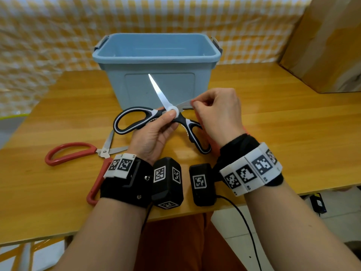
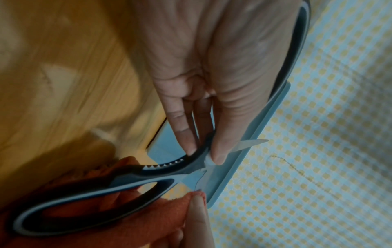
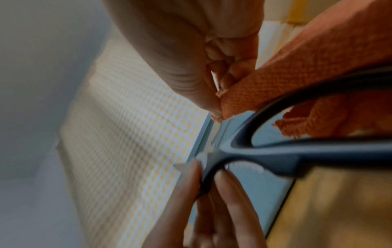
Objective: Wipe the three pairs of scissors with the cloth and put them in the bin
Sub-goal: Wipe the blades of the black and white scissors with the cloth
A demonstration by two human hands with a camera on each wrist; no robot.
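Note:
My left hand (image 1: 172, 119) holds black-and-white kitchen scissors (image 1: 136, 118) at the pivot, thumb on top, blades spread wide in front of the blue bin (image 1: 154, 60). One blade points up and the other runs right into my right hand (image 1: 195, 104), which pinches an orange cloth (image 3: 307, 67) around it. The cloth (image 2: 148, 226) hangs under the scissors' handle (image 2: 127, 188). Red-handled scissors (image 1: 68, 151) lie open on the table at the left, partly hidden by my left wrist. I see no third pair, and the bin's floor is out of sight.
The wooden table (image 1: 273, 133) carries the bin at its back middle. A cardboard box (image 1: 328, 45) stands at the back right. A yellow checked cloth (image 1: 48, 36) hangs behind. The table's front edge is close to my forearms.

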